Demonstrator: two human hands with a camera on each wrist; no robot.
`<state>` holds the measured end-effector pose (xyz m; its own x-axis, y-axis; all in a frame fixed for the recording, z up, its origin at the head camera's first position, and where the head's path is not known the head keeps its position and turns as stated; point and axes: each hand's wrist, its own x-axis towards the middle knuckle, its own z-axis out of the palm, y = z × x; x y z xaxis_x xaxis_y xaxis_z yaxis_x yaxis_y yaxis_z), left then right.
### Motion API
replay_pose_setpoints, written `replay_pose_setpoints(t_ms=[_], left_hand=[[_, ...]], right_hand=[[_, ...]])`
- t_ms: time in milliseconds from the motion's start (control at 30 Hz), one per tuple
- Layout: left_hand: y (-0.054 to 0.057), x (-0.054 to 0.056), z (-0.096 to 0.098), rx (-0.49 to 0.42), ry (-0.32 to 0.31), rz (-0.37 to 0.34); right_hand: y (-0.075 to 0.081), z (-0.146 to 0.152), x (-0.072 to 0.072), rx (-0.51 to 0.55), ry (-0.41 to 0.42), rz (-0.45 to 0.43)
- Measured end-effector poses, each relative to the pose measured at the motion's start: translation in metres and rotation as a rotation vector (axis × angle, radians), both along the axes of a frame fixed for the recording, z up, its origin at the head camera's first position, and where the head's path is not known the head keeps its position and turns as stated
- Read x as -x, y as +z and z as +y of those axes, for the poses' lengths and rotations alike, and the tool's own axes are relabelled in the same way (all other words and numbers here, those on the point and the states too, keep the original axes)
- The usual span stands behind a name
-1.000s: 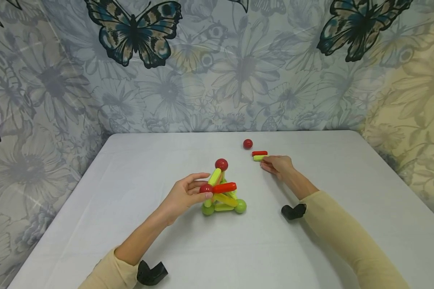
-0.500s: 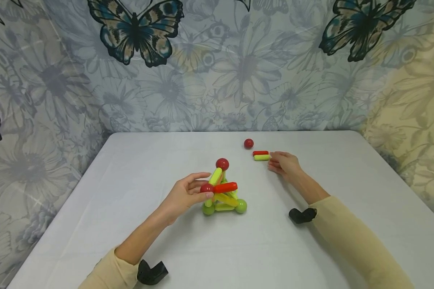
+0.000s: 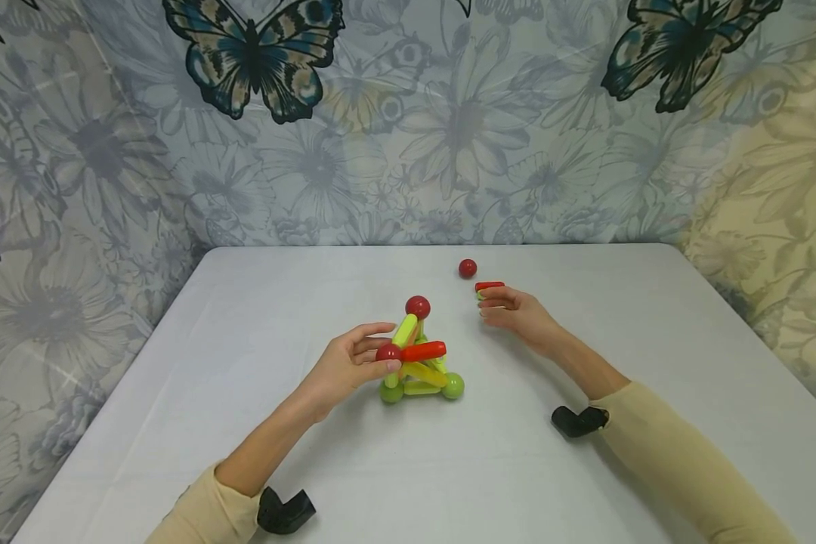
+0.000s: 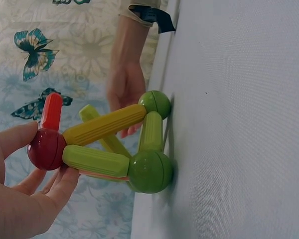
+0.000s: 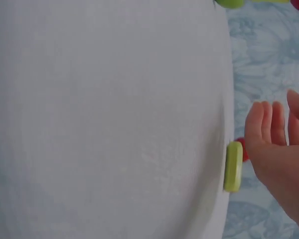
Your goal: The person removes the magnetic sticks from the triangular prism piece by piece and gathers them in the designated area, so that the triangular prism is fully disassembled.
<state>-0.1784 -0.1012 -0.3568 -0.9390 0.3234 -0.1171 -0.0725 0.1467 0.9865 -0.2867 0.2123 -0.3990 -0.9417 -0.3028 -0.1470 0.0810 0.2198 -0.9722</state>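
My left hand [image 3: 343, 366] pinches a red ball [image 4: 46, 149] between thumb and fingers. The ball is a corner of a ball-and-rod toy frame standing on the table; a red rod [image 3: 425, 352] juts from it to the right, and a yellow rod [image 4: 104, 125] slopes down to a green ball [image 4: 155, 103]. Another red ball [image 3: 418, 307] tops the frame. Farther back on the right, my right hand [image 3: 520, 321] hovers with loosely bent fingers and holds nothing. Beside it a loose yellow-green rod [image 5: 233, 167] lies on the table, mostly hidden by the hand in the head view.
A loose red rod [image 3: 489, 285] lies just beyond my right fingertips. Near the back edge of the white table [image 3: 279, 279] sits a loose red ball [image 3: 468, 268]. A wall with butterfly print [image 3: 251, 60] rises behind the table.
My right hand first draws back to the right from the loose yellow-green rod, then comes left over it and covers most of it. My left hand and the frame stay put.
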Motion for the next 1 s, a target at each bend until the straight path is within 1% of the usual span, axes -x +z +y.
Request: replay_pose_setpoints(t_ms=[67, 167, 300, 433, 633, 733, 867, 1000], left_hand=[[0.0, 0.0, 0.0, 0.001, 0.002, -0.001], [0.0, 0.0, 0.0, 0.001, 0.005, -0.003], [-0.001, 0.0, 0.0, 0.004, 0.006, -0.003], [-0.001, 0.001, 0.0, 0.006, 0.008, -0.002], [-0.001, 0.001, 0.0, 0.002, 0.002, -0.004], [-0.001, 0.001, 0.0, 0.002, 0.0, -0.002], [-0.001, 0.0, 0.0, 0.003, 0.001, -0.002], [-0.001, 0.001, 0.0, 0.008, 0.003, -0.002]], right_hand=[[0.0, -0.003, -0.003, -0.058, 0.052, 0.04], [0.0, -0.01, -0.008, -0.087, 0.123, 0.082], [0.0, -0.019, -0.015, -0.09, 0.209, 0.12], [0.0, -0.028, -0.021, -0.077, 0.277, 0.149], [0.002, -0.038, -0.028, -0.069, 0.327, 0.165], [0.002, -0.043, -0.031, -0.045, 0.351, 0.166], [0.002, -0.049, -0.034, -0.02, 0.379, 0.158], [0.003, -0.055, -0.037, -0.027, 0.39, 0.141]])
